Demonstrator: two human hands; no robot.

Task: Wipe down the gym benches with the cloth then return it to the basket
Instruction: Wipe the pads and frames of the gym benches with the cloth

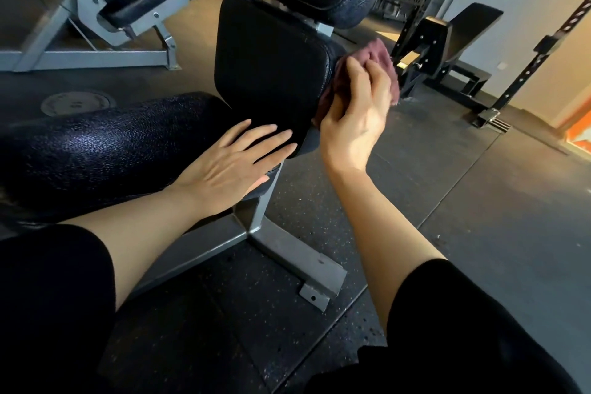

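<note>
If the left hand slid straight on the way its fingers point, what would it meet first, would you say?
Probably the cloth and the right hand holding it. The left hand lies flat on the seat pad, fingers pointing toward the pad's right edge, where the cloth is pressed. Depth is hard to judge.

I can read no text, label, brand or number anywhere in front of me. The round weight plate (77, 103) lying on the floor to my left carries some raised marks on its face, but they are too small and blurred to make out.
</note>
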